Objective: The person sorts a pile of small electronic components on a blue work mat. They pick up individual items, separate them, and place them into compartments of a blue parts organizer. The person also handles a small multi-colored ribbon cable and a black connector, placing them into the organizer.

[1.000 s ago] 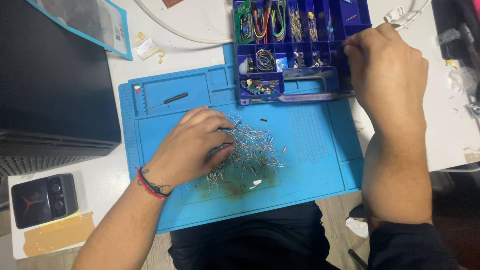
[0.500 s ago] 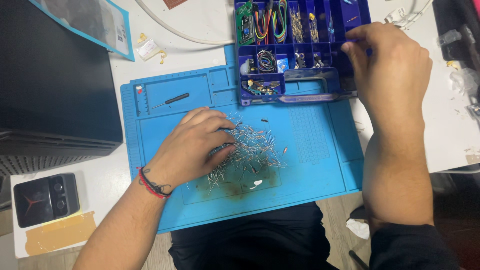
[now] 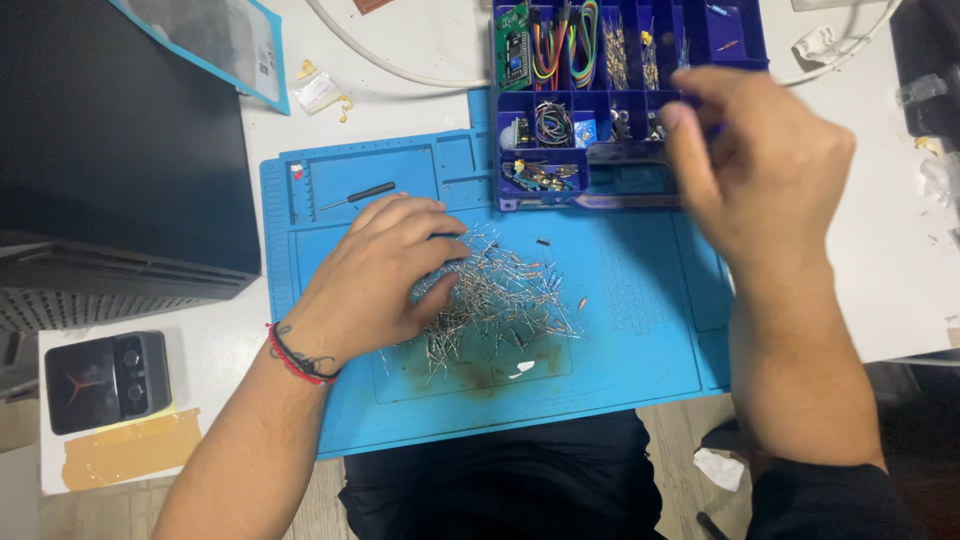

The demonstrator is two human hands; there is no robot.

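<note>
A small black box with round knobs [image 3: 107, 380] is sitting at the far left on the white table [image 3: 900, 270]. The left hand [image 3: 375, 275] is resting palm-down, fingers curled, on a heap of thin wire-legged resistors [image 3: 500, 295] lying on the blue silicone work mat [image 3: 640, 340]. The right hand [image 3: 765, 165] is hovering blurred beside the purple plastic compartment box [image 3: 625, 100]; its grip is unclear.

On the blue mat [image 3: 640, 380], the left hand [image 3: 375, 270] rests on a pile of resistors [image 3: 500, 295]; the right hand [image 3: 765, 165] hovers over the purple organizer box [image 3: 600, 90] at the mat's far edge.
</note>
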